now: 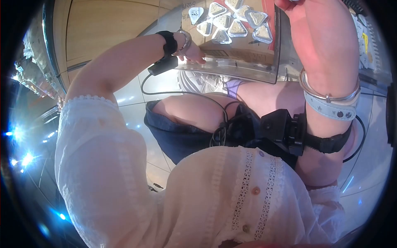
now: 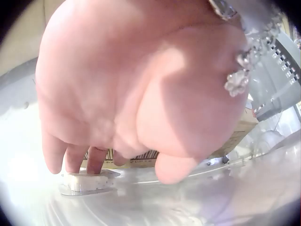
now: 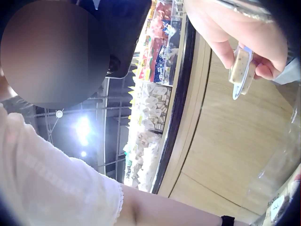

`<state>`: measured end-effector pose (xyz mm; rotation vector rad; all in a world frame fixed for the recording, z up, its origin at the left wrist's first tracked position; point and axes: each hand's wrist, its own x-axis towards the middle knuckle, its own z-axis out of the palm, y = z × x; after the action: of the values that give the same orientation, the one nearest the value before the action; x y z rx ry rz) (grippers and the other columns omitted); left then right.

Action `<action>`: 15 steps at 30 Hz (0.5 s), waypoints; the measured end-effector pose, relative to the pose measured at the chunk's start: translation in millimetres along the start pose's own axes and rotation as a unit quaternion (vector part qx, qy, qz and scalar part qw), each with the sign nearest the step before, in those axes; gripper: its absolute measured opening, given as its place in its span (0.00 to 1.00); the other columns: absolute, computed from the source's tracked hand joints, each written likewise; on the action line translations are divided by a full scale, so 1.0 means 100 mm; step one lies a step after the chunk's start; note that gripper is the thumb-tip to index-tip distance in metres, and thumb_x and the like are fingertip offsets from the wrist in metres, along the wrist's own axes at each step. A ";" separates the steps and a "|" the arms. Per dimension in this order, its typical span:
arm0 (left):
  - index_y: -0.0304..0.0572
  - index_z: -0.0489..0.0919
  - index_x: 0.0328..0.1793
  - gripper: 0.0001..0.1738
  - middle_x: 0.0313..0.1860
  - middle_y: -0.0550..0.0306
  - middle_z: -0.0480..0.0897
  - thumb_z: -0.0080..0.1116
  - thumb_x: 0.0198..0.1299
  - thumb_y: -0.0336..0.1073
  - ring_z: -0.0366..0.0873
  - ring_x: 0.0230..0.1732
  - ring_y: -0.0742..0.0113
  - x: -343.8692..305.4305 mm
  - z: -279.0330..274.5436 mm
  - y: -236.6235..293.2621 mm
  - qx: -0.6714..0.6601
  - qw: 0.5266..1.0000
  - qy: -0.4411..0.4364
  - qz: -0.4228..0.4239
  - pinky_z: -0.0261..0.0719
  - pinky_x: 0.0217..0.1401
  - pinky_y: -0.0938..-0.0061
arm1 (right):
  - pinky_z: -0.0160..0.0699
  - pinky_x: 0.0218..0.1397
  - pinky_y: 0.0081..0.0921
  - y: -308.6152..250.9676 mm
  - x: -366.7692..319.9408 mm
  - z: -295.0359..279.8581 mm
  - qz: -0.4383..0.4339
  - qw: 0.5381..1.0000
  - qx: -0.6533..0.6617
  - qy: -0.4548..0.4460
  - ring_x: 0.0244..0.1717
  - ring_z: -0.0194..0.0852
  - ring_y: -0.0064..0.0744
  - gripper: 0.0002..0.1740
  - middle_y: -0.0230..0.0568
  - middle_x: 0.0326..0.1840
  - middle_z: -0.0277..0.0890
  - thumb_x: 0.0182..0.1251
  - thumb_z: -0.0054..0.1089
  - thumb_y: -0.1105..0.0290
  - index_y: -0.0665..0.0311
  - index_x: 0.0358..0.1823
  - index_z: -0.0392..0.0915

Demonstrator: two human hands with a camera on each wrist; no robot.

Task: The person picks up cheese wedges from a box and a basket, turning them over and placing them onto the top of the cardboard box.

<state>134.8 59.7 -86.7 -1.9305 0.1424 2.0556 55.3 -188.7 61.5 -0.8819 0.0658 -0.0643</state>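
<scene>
Several triangular clear packs with pale, speckled pieces [image 1: 237, 28] lie on cardboard inside a clear-walled bin [image 1: 248, 77]. My left hand [image 1: 191, 50] reaches over the bin's near left side. In the left wrist view, the left hand [image 2: 141, 89] points its fingers down, with fingertips at the top of a pale speckled pack [image 2: 89, 182]; the thumb stands apart. My right hand [image 1: 304, 10] is cut off at the top of the head view. In the right wrist view, the right hand [image 3: 244, 28] pinches pale speckled pieces [image 3: 240, 67] in clear packaging between thumb and fingers.
A wooden panel [image 1: 105, 31] stands left of the bin. Shelves of packaged goods [image 3: 155, 106] show in the right wrist view. A black cable [image 1: 165, 93] crosses over my legs, and a black device [image 1: 276, 126] is beside my right forearm. Tiled floor [image 1: 157, 153] lies below.
</scene>
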 end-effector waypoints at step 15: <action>0.46 0.54 0.67 0.33 0.54 0.51 0.71 0.36 0.59 0.55 0.68 0.54 0.59 -0.33 0.10 0.08 0.051 0.999 -0.002 0.010 0.68 0.53 0.70 | 0.61 0.33 0.13 -0.07 0.05 -0.02 0.054 0.998 0.038 0.017 0.32 0.62 0.19 0.17 0.36 0.34 0.71 0.56 0.50 0.71 0.71 0.46 0.67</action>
<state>124.1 49.7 -54.9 -1.8720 0.2632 2.0232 59.8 -195.0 66.1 -0.7999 0.1424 0.0187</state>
